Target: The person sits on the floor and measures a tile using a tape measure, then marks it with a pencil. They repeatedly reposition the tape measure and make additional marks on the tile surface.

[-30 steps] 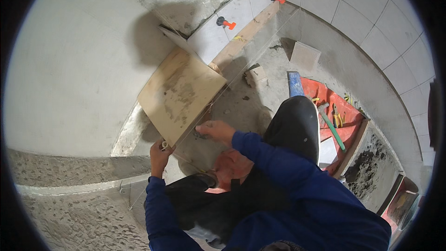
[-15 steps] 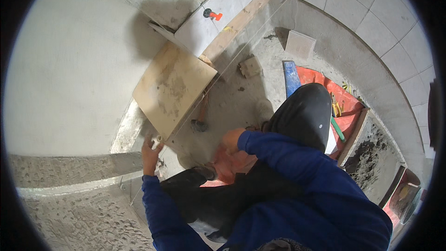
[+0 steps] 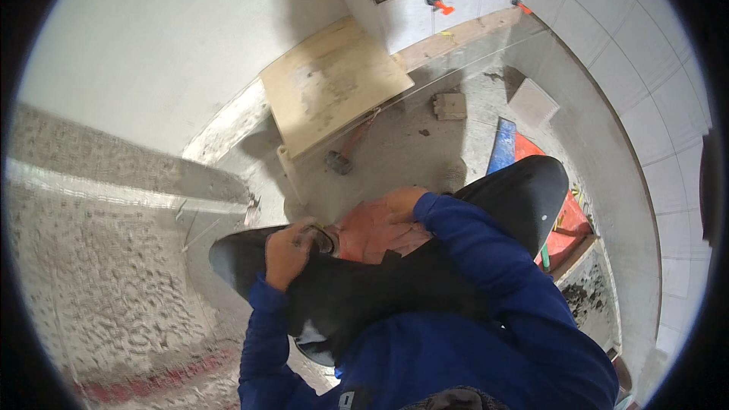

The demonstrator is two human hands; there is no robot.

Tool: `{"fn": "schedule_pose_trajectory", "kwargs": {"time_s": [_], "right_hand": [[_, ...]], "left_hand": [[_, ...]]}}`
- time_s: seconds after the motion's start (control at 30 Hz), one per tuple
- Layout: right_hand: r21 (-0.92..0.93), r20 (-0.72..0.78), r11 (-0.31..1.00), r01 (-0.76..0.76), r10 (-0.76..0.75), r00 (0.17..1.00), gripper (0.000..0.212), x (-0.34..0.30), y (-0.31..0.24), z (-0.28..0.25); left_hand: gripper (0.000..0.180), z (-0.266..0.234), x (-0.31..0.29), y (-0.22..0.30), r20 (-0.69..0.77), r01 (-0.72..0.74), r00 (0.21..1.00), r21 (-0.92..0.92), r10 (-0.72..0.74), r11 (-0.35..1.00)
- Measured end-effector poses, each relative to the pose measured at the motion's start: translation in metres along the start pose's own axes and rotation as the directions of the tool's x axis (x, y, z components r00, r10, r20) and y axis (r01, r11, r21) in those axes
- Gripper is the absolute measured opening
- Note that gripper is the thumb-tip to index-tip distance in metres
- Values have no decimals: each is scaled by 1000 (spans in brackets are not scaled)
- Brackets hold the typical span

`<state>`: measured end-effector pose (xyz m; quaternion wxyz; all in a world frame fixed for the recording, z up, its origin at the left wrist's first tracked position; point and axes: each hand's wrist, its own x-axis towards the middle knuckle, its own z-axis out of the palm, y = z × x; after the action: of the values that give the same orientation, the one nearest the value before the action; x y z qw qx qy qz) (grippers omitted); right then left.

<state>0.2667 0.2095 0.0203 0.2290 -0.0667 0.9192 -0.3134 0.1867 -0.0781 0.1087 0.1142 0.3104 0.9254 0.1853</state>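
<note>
An orange-red sheet (image 3: 372, 231), creased, lies between my bent legs. My right hand (image 3: 404, 201) is at its far right edge, fingers curled down onto it. My left hand (image 3: 290, 252) is over my left leg beside a dark shoe (image 3: 325, 240), its bent fingers blurred near the sheet's left side; whether they grip anything is unclear. Ahead, a beige square board or tile (image 3: 338, 80) leans by the wall. A pale rod or tube (image 3: 288, 171) stands at its near corner, and a hammer (image 3: 342, 159) lies next to it.
White wall tiles (image 3: 463, 4) with orange-handled clips (image 3: 439, 4) sit above a wooden batten (image 3: 463, 39). A taut string crosses ahead. To the right are a small tile (image 3: 533, 102), a blue tool (image 3: 503, 146) and a mortar trough (image 3: 592, 292). A rough ledge (image 3: 114, 258) is at left.
My left hand has left the pale rod by the board's corner and moved back beside my shoe. My right hand stays at the sheet. The view has turned, and my left knee now spreads outward.
</note>
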Motion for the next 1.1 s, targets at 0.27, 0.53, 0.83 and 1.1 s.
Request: {"fn": "schedule_pose_trajectory", "kwargs": {"time_s": [0.27, 0.53, 0.83, 1.1], "right_hand": [[26, 30, 1000, -8, 8, 1000, 40, -8, 21, 15], [-15, 9, 987, -163, 163, 987, 42, -21, 39, 31], [-71, 29, 959, -274, 277, 960, 38, -46, 15, 22], [-120, -47, 928, -353, 350, 936, 39, -62, 8, -24]], "left_hand": [[36, 26, -13, 25, 128, -193, 978, 231, 167, 954], [40, 41, -27, 54, 244, -410, 905, 275, 350, 870], [32, 41, -24, 47, 258, -490, 847, 40, 465, 871], [30, -15, 20, 48, 362, -650, 698, -45, 618, 759]]}}
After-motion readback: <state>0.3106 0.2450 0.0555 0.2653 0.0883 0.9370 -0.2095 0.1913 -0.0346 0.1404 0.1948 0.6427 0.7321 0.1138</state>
